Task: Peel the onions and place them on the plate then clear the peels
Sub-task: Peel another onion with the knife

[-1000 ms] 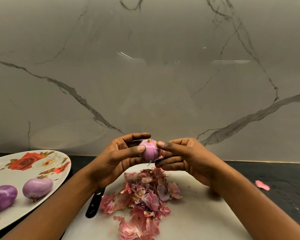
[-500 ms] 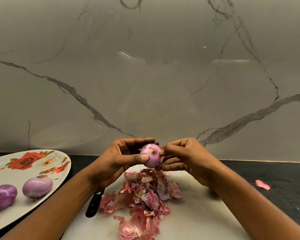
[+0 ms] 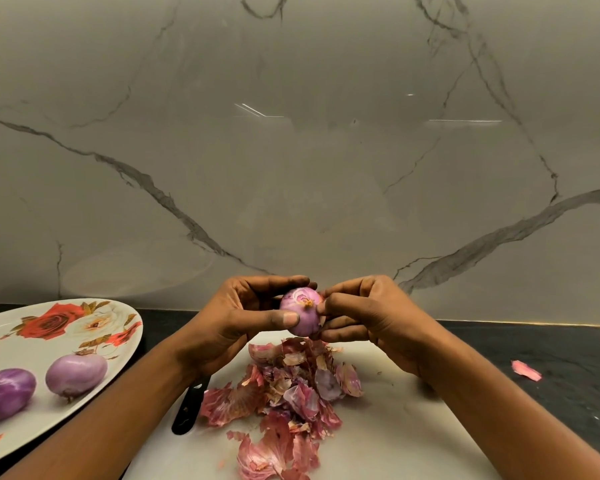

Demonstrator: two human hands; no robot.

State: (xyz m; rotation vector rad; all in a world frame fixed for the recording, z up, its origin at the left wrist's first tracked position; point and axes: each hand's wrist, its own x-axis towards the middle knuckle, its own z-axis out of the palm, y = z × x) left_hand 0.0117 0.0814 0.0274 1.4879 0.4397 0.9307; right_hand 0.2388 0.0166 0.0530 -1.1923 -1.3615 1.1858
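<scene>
**Purple onion [image 3: 300, 311] held above a heap of peels**

Purple and mostly bare, the onion is in the air over a white cutting board [image 3: 395, 427]. The left hand [image 3: 243, 320] grips it, thumb in front and fingers curled behind. The right hand [image 3: 368, 313] pinches its root end with bent fingers.

Likely risks: the smooth bulb could slip and roll off the board. Loose skin may drift onto the dark counter [image 3: 568, 355], where one stray peel [image 3: 526, 370] lies. A black knife handle [image 3: 191, 407] pokes out under the left forearm, beside the peel pile [image 3: 284, 393]. The plate [image 3: 32, 355], at left, holds two peeled onions [image 3: 76, 375] [image 3: 4, 394], with bare room near its far rim.
</scene>
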